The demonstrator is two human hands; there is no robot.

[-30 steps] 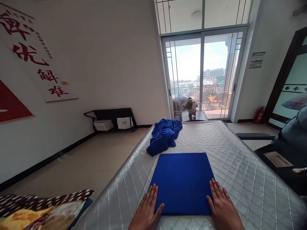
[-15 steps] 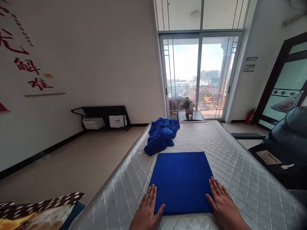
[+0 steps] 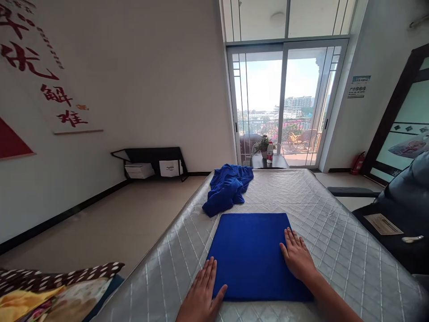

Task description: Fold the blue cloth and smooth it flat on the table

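A folded blue towel lies flat on the silver quilted mattress in front of me. My left hand rests flat at the towel's near left corner, thumb on the cloth. My right hand lies palm down on the towel's right edge, fingers spread. A crumpled blue towel sits farther back on the mattress, left of centre.
A dotted and yellow pillow lies at the lower left. A dark massage chair stands to the right. Beyond the mattress a small dark table carries a plant and a bottle before glass sliding doors. Beige floor spreads left.
My right hand slid forward along the folded towel's right edge, away from me. The left hand stayed at the near left corner. The view shifted slightly.
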